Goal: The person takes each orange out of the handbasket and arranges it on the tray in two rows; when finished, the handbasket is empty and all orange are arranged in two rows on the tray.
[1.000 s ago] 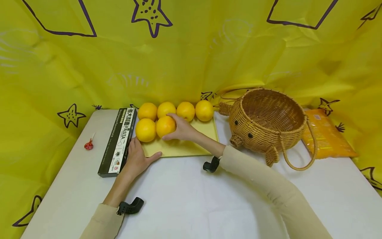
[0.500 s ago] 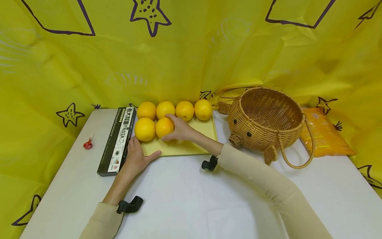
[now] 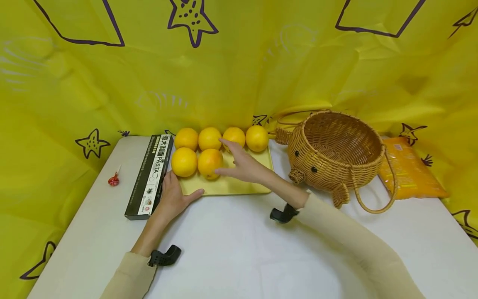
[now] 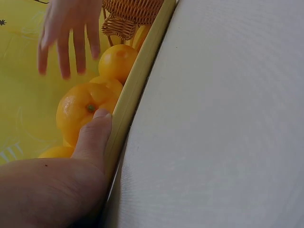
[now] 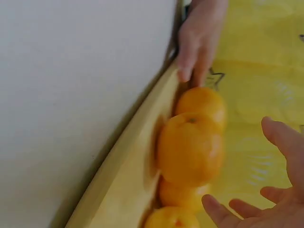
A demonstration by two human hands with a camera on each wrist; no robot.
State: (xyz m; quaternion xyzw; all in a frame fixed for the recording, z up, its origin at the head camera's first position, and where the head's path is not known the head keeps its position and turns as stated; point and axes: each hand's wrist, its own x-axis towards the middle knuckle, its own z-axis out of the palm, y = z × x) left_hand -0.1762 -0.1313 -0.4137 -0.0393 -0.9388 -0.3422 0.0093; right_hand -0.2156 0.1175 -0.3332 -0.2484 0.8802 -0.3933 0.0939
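Observation:
Several oranges (image 3: pixel 257 138) line the back of a pale yellow tray (image 3: pixel 239 187). Two more stand in front of them at the left, a left orange (image 3: pixel 184 162) and a right orange (image 3: pixel 210 164). My right hand (image 3: pixel 244 163) hovers just right of that right orange, thumb and fingers spread wide and holding nothing; the right wrist view shows its fingers (image 5: pixel 247 209) apart from the fruit. At the tray's near left corner rests my left hand (image 3: pixel 173 200), fingers along the left side and thumb (image 4: pixel 95 135) stretched along the front rim. Its fingertips are partly hidden beside the box.
A black and white pasta box (image 3: pixel 149 178) lies against the tray's left side, with a red lollipop (image 3: pixel 113 179) farther left. Right of the tray stands a wicker pig basket (image 3: pixel 330 170), its handle hanging toward the front. Behind it lies an orange plastic bag (image 3: pixel 414 172).
My right hand has let go of the front right orange and drawn back to the right, its fingers spreading. The orange stays on the tray. My left hand keeps its place.

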